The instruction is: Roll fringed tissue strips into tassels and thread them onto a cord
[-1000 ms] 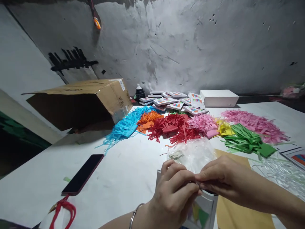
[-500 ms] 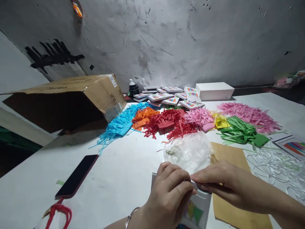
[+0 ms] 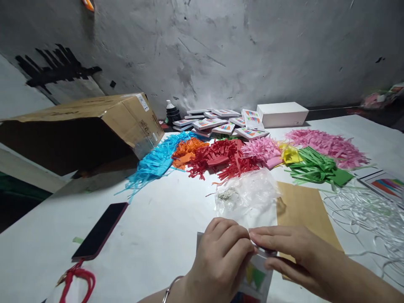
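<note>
A flat, pale plastic packet [image 3: 256, 275] with coloured pennant shapes showing on its front is at the bottom centre, its upper edge bent over. My left hand [image 3: 221, 254] is closed over that upper edge, its fingers curled and hiding part of the front. From the right, my right hand [image 3: 292, 248] meets the same edge, fingers laid along the top and thumb lower against the front. The fingertips of both hands nearly touch. Just beyond them lies a crumpled clear plastic bag [image 3: 246, 195]. A brown paper sheet [image 3: 304, 216] is partly under my right hand.
Fringed paper bundles, including blue [image 3: 158, 158], red [image 3: 221, 158] and green [image 3: 315, 166], cross the table. Behind are stacked flat boxes [image 3: 210, 123] and a white box [image 3: 282, 114]. A carton [image 3: 126, 118] and phone [image 3: 100, 230] are left, clear cord [image 3: 366, 219] right.
My right thumb has moved down, away from its fingers, which have flattened along the packet's edge. My left hand keeps its hold. The whole view has shifted slightly.
</note>
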Motion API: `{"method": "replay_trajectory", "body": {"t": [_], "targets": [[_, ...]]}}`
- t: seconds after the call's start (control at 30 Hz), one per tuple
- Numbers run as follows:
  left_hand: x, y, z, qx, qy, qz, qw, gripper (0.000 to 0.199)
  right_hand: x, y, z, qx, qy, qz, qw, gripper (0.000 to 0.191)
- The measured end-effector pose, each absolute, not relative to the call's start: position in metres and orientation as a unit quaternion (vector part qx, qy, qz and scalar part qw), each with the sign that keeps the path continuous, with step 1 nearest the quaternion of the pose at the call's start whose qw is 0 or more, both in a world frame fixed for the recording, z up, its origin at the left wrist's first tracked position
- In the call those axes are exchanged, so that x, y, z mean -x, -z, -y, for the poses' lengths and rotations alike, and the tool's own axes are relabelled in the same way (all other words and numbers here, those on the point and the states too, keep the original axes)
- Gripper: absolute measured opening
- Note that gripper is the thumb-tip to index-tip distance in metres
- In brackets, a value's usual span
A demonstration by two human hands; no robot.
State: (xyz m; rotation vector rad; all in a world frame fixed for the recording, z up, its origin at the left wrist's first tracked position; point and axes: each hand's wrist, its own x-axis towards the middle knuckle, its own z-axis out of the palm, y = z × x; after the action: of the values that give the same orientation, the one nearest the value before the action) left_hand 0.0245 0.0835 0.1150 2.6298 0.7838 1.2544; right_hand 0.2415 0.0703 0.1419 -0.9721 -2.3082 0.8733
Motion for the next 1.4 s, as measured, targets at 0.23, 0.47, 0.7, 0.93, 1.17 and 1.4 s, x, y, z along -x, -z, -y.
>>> {"method": "replay_trajectory", "body": {"t": [0.23,0.47,0.7,0.93,1.17,1.4], "targets": [[0.001,-0.112,-0.083,-0.863,-0.377,-0.33,0.065,0.016,-0.248,-0.105,-0.057,0.391,-0.256,0.815,0.341,0.031],[0.027,-0.101,-0.156,-0.737,-0.379,-0.408,0.383,0.019,-0.23,-0.09,-0.081,0.478,-0.078,0.764,0.427,0.03],[0.063,-0.041,-0.245,-0.611,-0.275,-0.544,0.505,0.025,-0.106,-0.027,-0.083,0.375,-0.169,0.886,0.213,0.09],[0.08,0.024,-0.233,-0.582,-0.285,-0.557,0.52,0.033,-0.078,0.02,-0.087,0.383,-0.267,0.877,0.114,0.085],[0.084,0.039,-0.239,-0.59,-0.324,-0.546,0.5,0.032,-0.061,0.004,-0.088,0.423,-0.314,0.849,0.043,0.095],[0.085,0.041,-0.239,-0.613,-0.321,-0.542,0.476,0.031,-0.048,0.018,-0.081,0.374,-0.272,0.877,0.132,0.084]]}}
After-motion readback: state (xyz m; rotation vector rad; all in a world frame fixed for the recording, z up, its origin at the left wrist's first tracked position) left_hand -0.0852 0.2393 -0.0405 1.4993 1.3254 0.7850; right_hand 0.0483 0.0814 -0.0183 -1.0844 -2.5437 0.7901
